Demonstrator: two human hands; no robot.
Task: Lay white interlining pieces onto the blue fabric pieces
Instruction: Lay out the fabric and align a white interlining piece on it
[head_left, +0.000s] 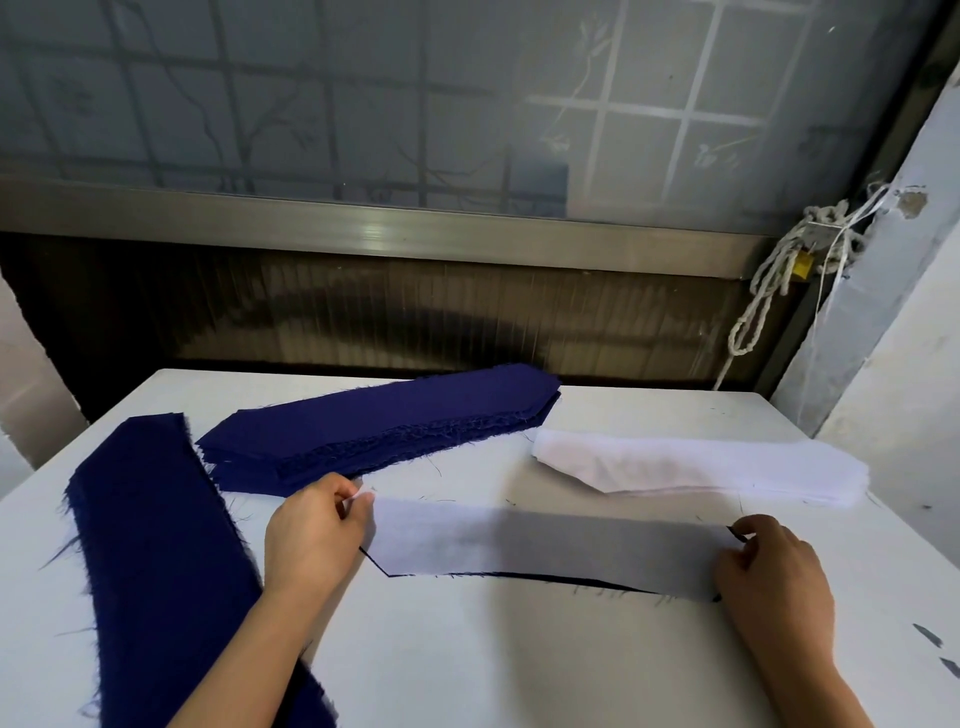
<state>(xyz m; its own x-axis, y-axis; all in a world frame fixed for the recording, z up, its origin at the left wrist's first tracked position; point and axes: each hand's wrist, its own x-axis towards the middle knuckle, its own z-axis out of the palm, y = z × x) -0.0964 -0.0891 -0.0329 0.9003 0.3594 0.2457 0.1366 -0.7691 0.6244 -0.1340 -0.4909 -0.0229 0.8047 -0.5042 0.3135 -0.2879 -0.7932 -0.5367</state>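
Interlining (519, 540) — blue stack (374, 431), white pile (701, 467) behind.

No readable text, label, brand, number or sign is showing. The yellow tag (801, 265), right of the window (363, 104), is appearing too small to read.

The interlining piece (545, 545) in my grip is white, greying where the blue fabric piece (613, 584) lies beneath it; that shows as a navy sliver along its six o'clock edge. At my eleven o'clock the fabric stack (384, 421) is plain navy, as is the fabric strip (156, 545) at nine. The interlining stack (701, 467) at two is white, like the table (519, 665). At twelve, the frosted glass (363, 93) carries a grid and branch motifs.
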